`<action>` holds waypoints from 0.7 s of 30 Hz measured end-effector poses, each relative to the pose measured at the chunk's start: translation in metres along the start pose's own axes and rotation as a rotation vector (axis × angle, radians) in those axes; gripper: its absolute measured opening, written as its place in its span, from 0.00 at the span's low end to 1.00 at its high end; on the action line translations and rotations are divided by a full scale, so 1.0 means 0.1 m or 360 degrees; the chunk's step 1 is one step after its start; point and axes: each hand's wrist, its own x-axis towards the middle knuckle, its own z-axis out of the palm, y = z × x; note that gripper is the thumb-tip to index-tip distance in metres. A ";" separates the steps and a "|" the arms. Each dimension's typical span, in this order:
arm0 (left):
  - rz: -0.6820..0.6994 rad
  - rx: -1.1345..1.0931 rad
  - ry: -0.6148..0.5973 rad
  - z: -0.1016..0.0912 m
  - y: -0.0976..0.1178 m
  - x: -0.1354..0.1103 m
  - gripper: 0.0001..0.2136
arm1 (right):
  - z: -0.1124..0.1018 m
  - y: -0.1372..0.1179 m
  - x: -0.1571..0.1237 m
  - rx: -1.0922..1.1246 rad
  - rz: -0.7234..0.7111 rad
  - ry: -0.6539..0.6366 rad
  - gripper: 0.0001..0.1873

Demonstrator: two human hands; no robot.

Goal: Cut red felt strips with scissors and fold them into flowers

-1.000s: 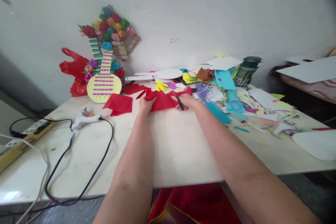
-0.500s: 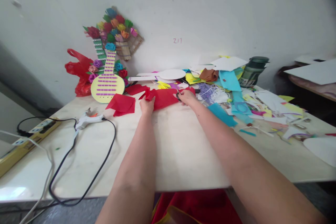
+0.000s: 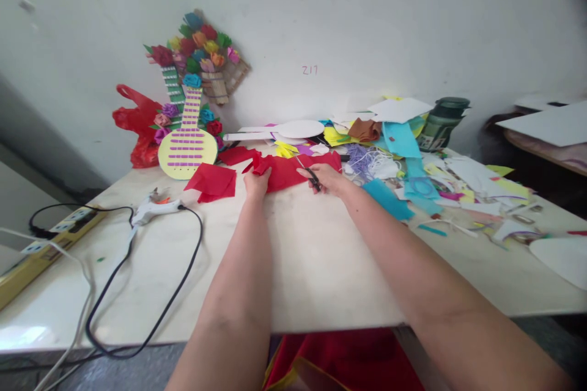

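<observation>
A sheet of red crepe-like paper (image 3: 285, 172) lies across the middle of the table. My left hand (image 3: 257, 183) is closed on its left end, where the material is bunched up. In my right hand (image 3: 326, 178) is a pair of scissors (image 3: 314, 179) with black handles, its blades pointing up and left over the red paper. Whether the blades touch the paper, I cannot tell. Just left of my left hand lie a folded red piece (image 3: 213, 183) and another red piece (image 3: 238, 155) farther back.
A glue gun (image 3: 156, 209) with a looping black cord and a power strip (image 3: 59, 238) are on the left. Behind stand a yellow paper guitar (image 3: 189, 153) and paper flowers (image 3: 202, 43). Paper scraps (image 3: 477, 177) and a dark green bottle (image 3: 443, 125) occupy the right.
My right hand has shifted slightly toward me and turned, so the scissors' handles and blades show more. My left hand stays in place on the red paper.
</observation>
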 end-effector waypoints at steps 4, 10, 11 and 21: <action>0.0010 -0.0049 -0.0006 -0.01 -0.01 0.03 0.19 | -0.04 0.04 -0.05 0.0074 0.0085 -0.0258 0.24; 0.0010 -0.0023 0.0023 -0.01 0.00 0.03 0.18 | -0.22 0.06 -0.13 0.0080 0.0189 -0.0710 0.26; 0.0004 -0.0022 0.0024 -0.01 0.01 0.02 0.18 | -0.26 0.05 -0.14 0.0070 0.0199 -0.0785 0.26; -0.0060 -0.0126 0.0031 -0.02 0.05 0.01 0.18 | -0.35 0.04 -0.16 0.0023 0.0401 -0.1118 0.28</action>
